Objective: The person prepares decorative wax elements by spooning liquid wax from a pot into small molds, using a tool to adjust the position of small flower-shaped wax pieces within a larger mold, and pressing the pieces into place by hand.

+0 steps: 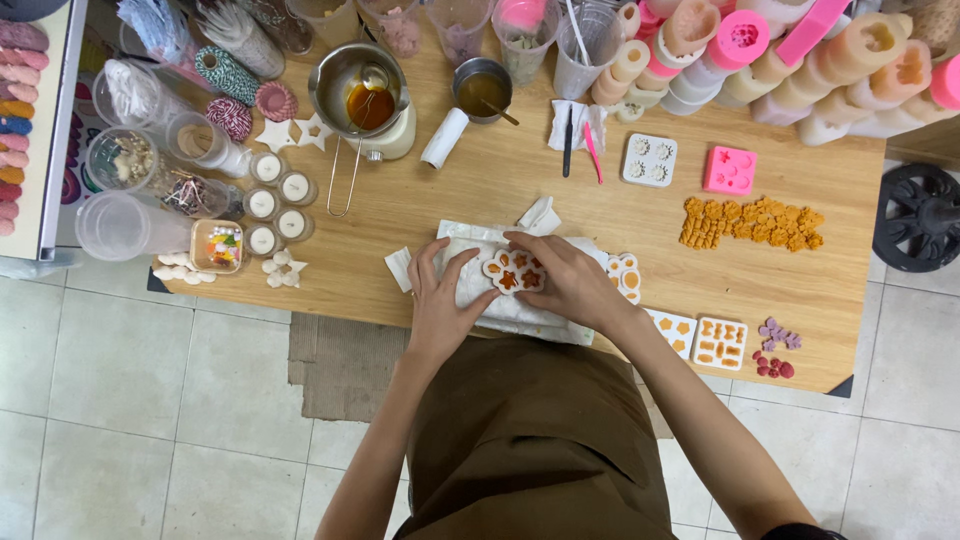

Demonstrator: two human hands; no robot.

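A small white silicone mould shaped like a flower (514,271), soft-looking and rounded at its lobes, sits between both hands near the front edge of the pale wooden table (480,180). Its cavities are filled with amber-orange wax. It rests on a crumpled white cloth (500,305) spread under the hands. The left hand (441,297) lies flat on the cloth, its fingers (462,268) spread loosely and touching the mould's left edge. The right hand (562,277) curls over the mould's right side, its fingers (525,242) bent and pinching the rim from above.

Just right of the cloth lie more white moulds: a round-celled one (626,277) with orange fill, then two flat square moulds (700,338) holding small orange shapes. Beyond them a loose heap of bumpy orange wax pieces (750,223) spreads over the wood, with a bright pink square mould (730,170) and a white square mould (649,160) above it.

Farther back stands a steel melting pot (362,92) on a cream base, a pool of dark amber liquid and a spoon inside. Beside it a small metal cup (482,90) holds a brownish liquid. To the left, five small glass jars of white wax (275,203) cluster together, near clear plastic tubs (125,160) with dried bits in them. Tall cream and pink cylindrical moulds (790,50) crowd the far right corner.
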